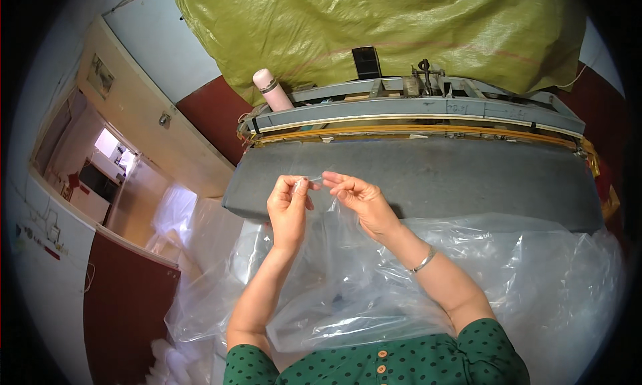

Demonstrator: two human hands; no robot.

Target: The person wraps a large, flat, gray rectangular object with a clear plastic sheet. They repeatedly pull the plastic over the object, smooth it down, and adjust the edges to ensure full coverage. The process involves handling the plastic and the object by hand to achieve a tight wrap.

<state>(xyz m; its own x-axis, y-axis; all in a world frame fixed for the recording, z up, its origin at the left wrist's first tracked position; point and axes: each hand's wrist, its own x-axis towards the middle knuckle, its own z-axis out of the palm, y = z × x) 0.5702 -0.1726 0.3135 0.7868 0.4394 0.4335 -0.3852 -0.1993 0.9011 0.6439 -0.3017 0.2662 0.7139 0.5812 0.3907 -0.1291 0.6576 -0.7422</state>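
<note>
A large sheet of clear plastic film [374, 288] lies in crumpled folds across my lap and rises toward my hands. My left hand [289, 201] is closed, with a corner of the film pinched between thumb and bent fingers. To its right, my right hand [364, 201] has its fingertips and thumb on the film's edge, fingers fairly straight and pointing left. A thin bit of film spans the small gap between the hands. Both hands are above the near side of a long dark grey padded bench [428, 174].
Behind the bench runs a grey metal frame [408, 109] with an orange-yellow strip [414, 131] along it. A pink bottle [273, 91] and a dark phone [366, 63] stand there. A yellow-green woven sheet [401, 24] hangs behind. At left is an open door [154, 111].
</note>
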